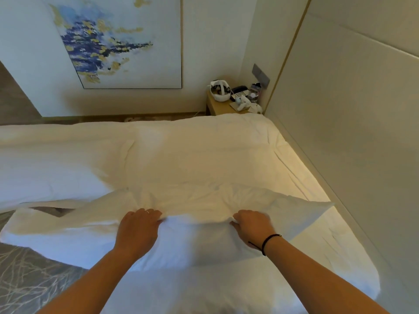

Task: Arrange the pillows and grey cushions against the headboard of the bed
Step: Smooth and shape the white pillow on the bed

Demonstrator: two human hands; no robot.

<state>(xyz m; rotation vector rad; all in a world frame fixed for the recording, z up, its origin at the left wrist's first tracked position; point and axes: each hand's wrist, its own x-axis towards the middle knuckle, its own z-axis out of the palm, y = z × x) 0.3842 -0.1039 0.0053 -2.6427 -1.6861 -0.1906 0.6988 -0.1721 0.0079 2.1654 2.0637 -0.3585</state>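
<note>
Bare sheet (301,177) open along headboard (353,132) — duvet (181,155) beyond, cluttered nightstand (221,107) at far corner

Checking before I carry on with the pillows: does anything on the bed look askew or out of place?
Yes. The white pillow gripped by the left hand and right hand lies crumpled mid-bed, away from the padded headboard. The white duvet is rumpled, its near-left edge lifted.

bare forearms, black wristband (265,243), ring (147,211)
</note>
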